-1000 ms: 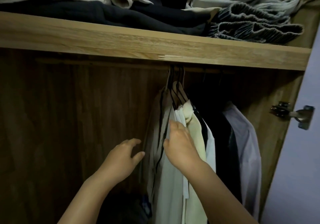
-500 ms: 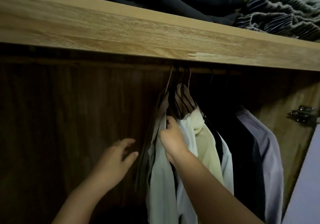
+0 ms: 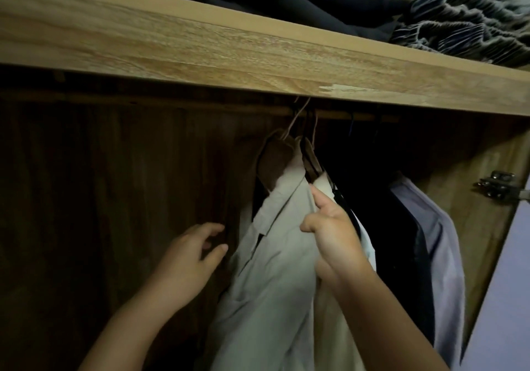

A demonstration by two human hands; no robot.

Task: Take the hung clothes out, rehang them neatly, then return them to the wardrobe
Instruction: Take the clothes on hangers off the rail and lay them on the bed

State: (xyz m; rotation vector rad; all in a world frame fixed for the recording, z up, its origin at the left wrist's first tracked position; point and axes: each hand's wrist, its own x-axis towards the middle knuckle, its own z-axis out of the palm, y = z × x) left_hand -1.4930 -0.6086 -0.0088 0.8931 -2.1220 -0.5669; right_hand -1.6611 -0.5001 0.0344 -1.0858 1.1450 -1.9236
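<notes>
Nearest, the right hand (image 3: pixel 334 236) pinches the smooth pale-grey shirt (image 3: pixel 275 270) just below its collar, forefinger raised along the fabric. The left hand (image 3: pixel 189 256) hovers beside the shirt, fingers loosely spread, grasping nothing. The shirt hangs on a brown hanger (image 3: pixel 276 160) hooked over the wooden rail (image 3: pixel 332 116), crowded against dark garments and a lilac shirt (image 3: pixel 441 244). Above runs a pale wood-grain shelf (image 3: pixel 200 46) carrying folded black cloth and a ribbed striped fabric (image 3: pixel 459 23). No writing can be read.

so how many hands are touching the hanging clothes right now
1. The right hand grips the grey shirt near its collar; the left hand hovers open just beside it, apparently not touching.
</notes>
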